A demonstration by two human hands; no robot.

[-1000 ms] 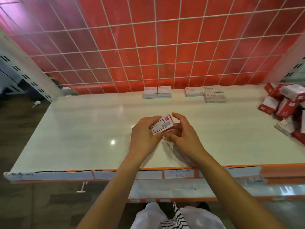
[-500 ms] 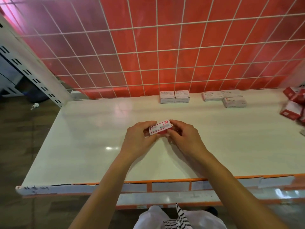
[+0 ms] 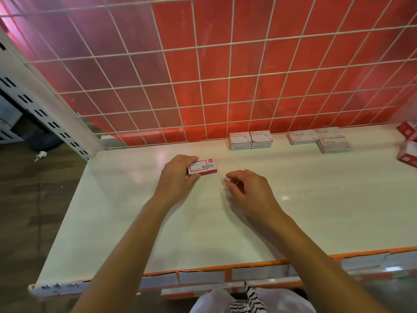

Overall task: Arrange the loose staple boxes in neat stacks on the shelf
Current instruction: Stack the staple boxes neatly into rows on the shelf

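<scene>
On the white shelf [image 3: 135, 222], left of centre, a red-and-white staple box [image 3: 204, 166] lies flat, label up, in the grip of the person's left hand [image 3: 178, 175]: thumb on the near edge, fingers curled over the far left end, right half of the box bare. Can't tell whether its underside touches the shelf or hangs just above it. Right hand [image 3: 248, 190], just beside the box to the right but apart from it, has a slack grip, fingers loosely curled w/ nothing in them. Against the wire grid [image 3: 229, 64] at the back stand two groups of white boxes: a pair [image 3: 250, 140] side by side, touching, & further right three "STAPLES" boxes [image 3: 327, 136], two in a row w/ a third just in front of the right one. More red boxes [image 3: 409, 154] lie jumbled at the far right edge, partly out of frame. Orange front lip w/ label strips [image 3: 203, 275] below; slotted upright [image 3: 45, 109] at left. Step in hand, by the look of it: setting one box down in open space to start a fresh stack, so the job seems at an early stage, w/ the red stock unsorted. Next move prob. calls for easing the left grip off w/o skewing the box, squaring it to the shelf edge, then reaching right to the jumble for another box to lay on top, edges flush.
</scene>
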